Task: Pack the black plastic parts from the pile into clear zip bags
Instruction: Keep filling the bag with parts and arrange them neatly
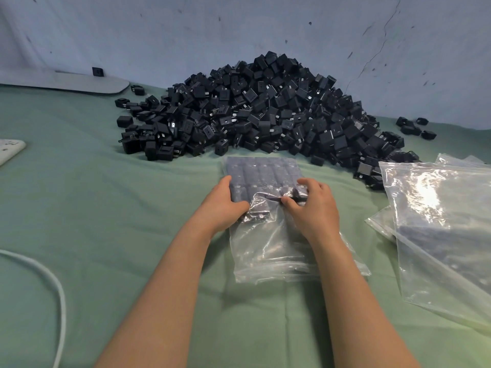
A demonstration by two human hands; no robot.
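My left grip (225,203) clasps the left edge of the zip bag (268,251), which lies just near of the pile (265,110), to steady the packed rows. My right grip (312,208) pinches a black part (293,194), apparently seating it in the near row. Spare bags (438,221) lie to the right and a white cable (57,285) to the left. Neither obstructs the tabletop (132,208).

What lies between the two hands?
The head view shows the clear zip bag, part filled with rows of black parts, between the left hand and right hand.
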